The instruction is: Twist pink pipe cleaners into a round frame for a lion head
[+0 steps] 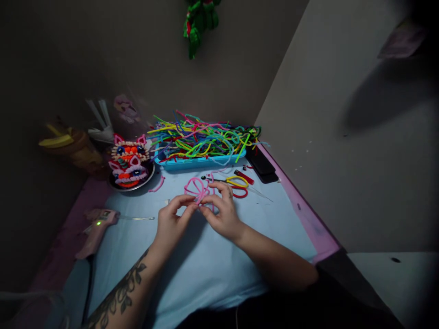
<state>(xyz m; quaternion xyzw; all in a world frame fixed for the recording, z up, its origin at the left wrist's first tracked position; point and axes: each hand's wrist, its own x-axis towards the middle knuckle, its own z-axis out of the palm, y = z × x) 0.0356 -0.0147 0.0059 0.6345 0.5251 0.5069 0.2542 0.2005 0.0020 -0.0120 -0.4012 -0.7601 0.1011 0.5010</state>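
Observation:
Both hands meet over the middle of the light blue table cover (pixel 206 265). My left hand (pixel 171 224) pinches the near end of a pink pipe cleaner flower (pixel 196 188), whose looped petals stand up just beyond my fingers. My right hand (pixel 222 212) is closed on the same pink piece from the right side, fingers curled around its stem. The two hands almost touch each other.
A blue tray (pixel 202 161) piled with several coloured pipe cleaners stands at the back. Left of it a pipe cleaner lion head (pixel 129 162) rests on a metal plate. Yellow-handled scissors (pixel 236 182), a red loop, a black phone (pixel 262 164) and a pink glue gun (pixel 98 228) lie around.

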